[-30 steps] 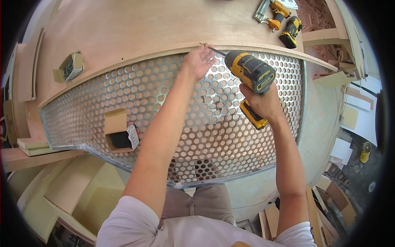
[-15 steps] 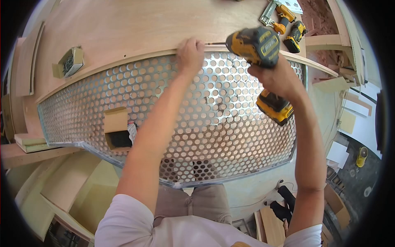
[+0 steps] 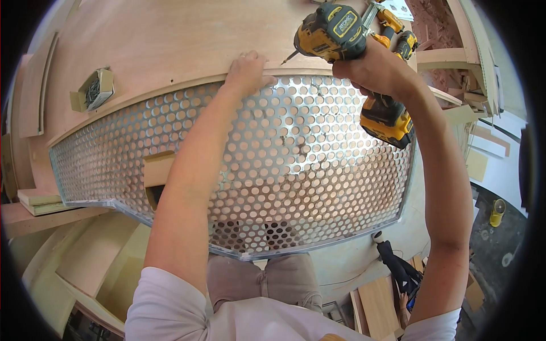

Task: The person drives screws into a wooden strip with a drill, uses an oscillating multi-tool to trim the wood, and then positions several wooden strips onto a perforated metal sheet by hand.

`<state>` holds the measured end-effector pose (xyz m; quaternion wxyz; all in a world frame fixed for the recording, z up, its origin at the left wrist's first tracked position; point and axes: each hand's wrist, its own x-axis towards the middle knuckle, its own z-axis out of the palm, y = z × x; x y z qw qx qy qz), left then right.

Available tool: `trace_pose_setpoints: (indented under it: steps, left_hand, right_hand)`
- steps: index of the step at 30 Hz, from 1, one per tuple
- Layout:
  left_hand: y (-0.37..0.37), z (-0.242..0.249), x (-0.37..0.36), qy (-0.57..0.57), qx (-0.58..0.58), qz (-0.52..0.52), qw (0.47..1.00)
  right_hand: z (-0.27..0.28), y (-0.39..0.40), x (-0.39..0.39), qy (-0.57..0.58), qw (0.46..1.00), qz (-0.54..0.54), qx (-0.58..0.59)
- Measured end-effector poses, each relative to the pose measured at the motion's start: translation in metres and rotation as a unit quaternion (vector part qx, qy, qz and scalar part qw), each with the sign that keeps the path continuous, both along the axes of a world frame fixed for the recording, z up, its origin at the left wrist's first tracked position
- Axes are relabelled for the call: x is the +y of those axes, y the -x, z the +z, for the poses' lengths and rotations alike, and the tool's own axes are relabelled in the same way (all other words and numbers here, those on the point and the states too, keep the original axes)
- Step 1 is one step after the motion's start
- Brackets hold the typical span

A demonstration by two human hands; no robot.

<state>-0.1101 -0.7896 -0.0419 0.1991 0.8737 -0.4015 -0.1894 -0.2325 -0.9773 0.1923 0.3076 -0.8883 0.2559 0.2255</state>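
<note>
My right hand (image 3: 378,68) is wrapped round the grip of a yellow and black cordless impact driver (image 3: 333,34). Its bit points left and down, the tip just above a thin wooden strip (image 3: 196,79) and apart from my left hand. Along the plywood panel (image 3: 170,34) runs that strip, at the upper edge of a perforated metal sheet (image 3: 267,131). My left hand (image 3: 245,73) spans the strip, fingers curled over its far side and thumb on the near side. Whether a screw sits under those fingers is hidden.
A small open box of screws (image 3: 94,91) stands on the plywood at left. Another cardboard box (image 3: 158,169) is partly behind my left forearm. A nail gun (image 3: 389,21) and a second yellow-black tool (image 3: 406,44) lie at upper right. A person's dark-clothed leg (image 3: 392,258) shows below right.
The driver has moved up and left, its bit now tilting downward and away from my left hand. My left hand has shifted slightly left, its thumb now spread along the strip.
</note>
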Motion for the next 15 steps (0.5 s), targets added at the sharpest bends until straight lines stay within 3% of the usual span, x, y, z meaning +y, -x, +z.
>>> trace_pose_setpoints:
  steps: [5,15]
  left_hand:
    - [0.003,-0.013,-0.001,0.0,-0.045,-0.019,0.999]
    - [0.006,-0.01,-0.001,0.003,-0.024,-0.004,1.0]
  right_hand:
    - [-0.004,0.001,-0.001,0.012,1.0,0.007,-0.008]
    - [0.005,-0.001,0.008,0.014,1.0,0.008,0.013]
